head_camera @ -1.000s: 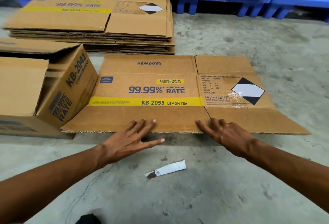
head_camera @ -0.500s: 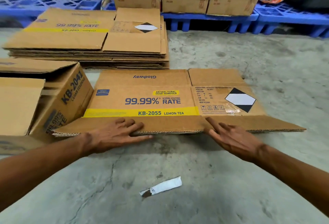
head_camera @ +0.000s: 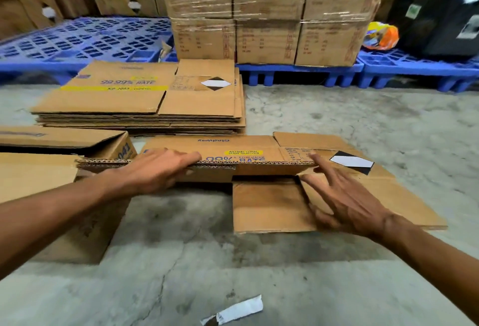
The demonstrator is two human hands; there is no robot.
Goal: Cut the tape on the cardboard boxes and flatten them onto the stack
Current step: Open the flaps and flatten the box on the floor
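One flattened box point(head_camera: 259, 149) lies on the concrete floor point(head_camera: 337, 118), with its near edge lifted. The left hand point(head_camera: 158, 170) grips this edge, fingers over the top and thumb under it. The right hand point(head_camera: 344, 201) rests with spread, straight fingers on the lower flaps at the right side. Behind it is one stack of flattened boxes point(head_camera: 145, 107), several sheets high. At the left stands one open box point(head_camera: 51, 185) with flaps up; its inside is not visible. One strip of tape point(head_camera: 233, 312) lies on the floor near the camera. Six wrapped cartons point(head_camera: 267, 14) sit on a blue pallet point(head_camera: 298, 69).
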